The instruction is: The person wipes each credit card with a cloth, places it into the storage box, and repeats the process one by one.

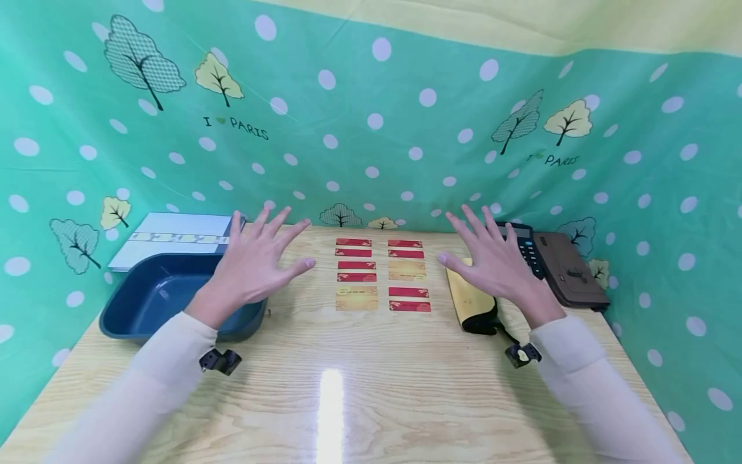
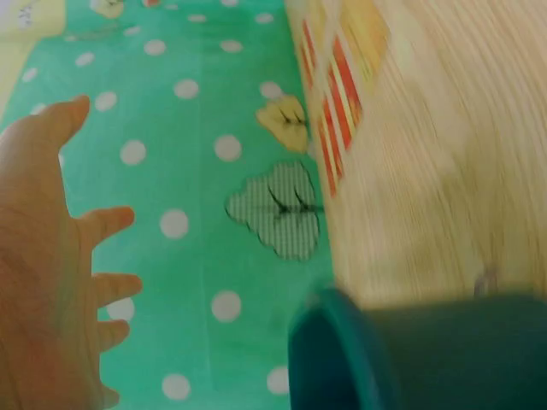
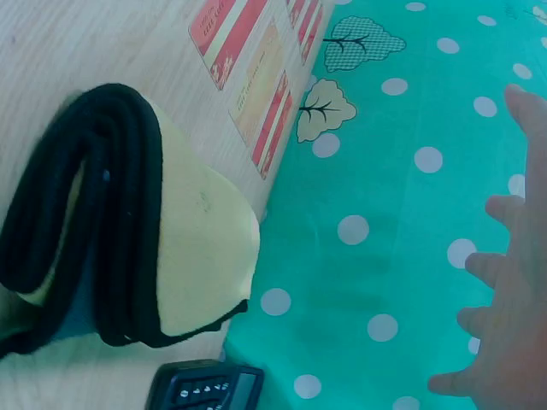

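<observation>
Both hands are held up over the table with their fingers spread, and neither holds anything. My left hand hovers above the right side of a dark blue plastic basin; its thumb points toward the cards. Above a folded yellow cloth with black edging is my right hand, its fingers toward the curtain. Between the hands lie two columns of cards: red-striped cards and gold ones. In the right wrist view the cloth appears rolled in layers, apart from the hand.
Behind the basin lies a flat white box or folder with a patterned band. At the right stand a black calculator and a brown leather-like case. A green dotted curtain encloses the wooden table at back and sides.
</observation>
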`<action>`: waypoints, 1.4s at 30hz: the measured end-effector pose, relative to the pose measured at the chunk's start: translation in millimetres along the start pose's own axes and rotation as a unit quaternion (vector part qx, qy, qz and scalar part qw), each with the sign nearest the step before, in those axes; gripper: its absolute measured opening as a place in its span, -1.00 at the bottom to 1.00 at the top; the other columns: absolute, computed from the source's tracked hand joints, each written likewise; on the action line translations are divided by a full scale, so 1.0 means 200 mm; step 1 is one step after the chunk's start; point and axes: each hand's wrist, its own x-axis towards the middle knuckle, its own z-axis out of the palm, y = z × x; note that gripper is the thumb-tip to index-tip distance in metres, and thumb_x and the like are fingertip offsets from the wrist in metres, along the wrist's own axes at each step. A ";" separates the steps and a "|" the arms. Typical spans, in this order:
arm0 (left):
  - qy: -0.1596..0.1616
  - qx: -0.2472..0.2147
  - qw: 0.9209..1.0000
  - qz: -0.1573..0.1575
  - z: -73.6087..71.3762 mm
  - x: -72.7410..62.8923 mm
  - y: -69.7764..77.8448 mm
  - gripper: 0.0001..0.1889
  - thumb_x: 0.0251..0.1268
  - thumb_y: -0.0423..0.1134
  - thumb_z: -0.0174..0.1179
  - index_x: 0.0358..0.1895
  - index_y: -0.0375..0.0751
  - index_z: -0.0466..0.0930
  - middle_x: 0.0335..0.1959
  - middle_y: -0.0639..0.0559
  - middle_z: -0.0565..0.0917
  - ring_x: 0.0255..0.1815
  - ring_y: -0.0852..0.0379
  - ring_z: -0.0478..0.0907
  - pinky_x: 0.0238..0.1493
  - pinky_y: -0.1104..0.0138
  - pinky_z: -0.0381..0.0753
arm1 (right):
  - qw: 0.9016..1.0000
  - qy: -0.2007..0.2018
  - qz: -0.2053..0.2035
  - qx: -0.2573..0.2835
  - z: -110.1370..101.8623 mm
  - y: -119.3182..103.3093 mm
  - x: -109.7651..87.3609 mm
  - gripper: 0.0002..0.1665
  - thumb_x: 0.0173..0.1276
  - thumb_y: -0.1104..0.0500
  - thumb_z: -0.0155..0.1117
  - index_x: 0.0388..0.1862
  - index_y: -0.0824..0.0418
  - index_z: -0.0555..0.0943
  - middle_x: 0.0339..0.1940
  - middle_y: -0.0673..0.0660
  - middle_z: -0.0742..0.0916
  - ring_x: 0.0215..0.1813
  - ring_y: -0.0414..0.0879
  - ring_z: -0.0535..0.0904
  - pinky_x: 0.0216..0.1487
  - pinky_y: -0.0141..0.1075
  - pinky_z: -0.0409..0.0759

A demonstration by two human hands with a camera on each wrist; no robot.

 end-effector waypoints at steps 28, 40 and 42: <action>-0.043 -0.150 0.988 0.010 0.35 -0.09 0.32 -0.33 0.36 0.20 0.24 0.44 -0.05 0.48 0.23 -0.13 0.58 0.25 -0.14 0.53 0.28 -0.10 0.57 | 0.995 -0.004 0.038 0.096 0.31 0.10 -0.13 -0.09 0.56 -0.37 0.01 0.71 -0.05 0.08 0.72 0.26 0.15 0.70 0.35 0.01 0.49 0.59 0.03; -0.078 -0.204 0.975 -0.046 0.53 -0.05 0.28 -0.39 0.29 0.03 0.34 0.39 -0.02 0.52 -0.07 0.01 0.57 -0.09 0.05 0.48 -0.04 0.13 0.49 | 0.987 -0.031 0.070 0.138 0.41 0.14 -0.17 -0.13 0.58 -0.28 0.08 0.69 0.02 0.13 0.72 0.29 0.16 0.70 0.42 -0.05 0.57 0.52 -0.03; -0.080 -0.222 0.970 -0.052 0.54 -0.04 0.27 -0.41 0.30 0.01 0.35 0.38 -0.03 0.54 -0.09 -0.01 0.56 -0.13 0.06 0.47 -0.05 0.14 0.48 | 0.986 -0.033 0.075 0.144 0.42 0.14 -0.17 -0.13 0.57 -0.30 0.07 0.69 0.01 0.14 0.72 0.29 0.16 0.70 0.40 -0.04 0.57 0.51 -0.03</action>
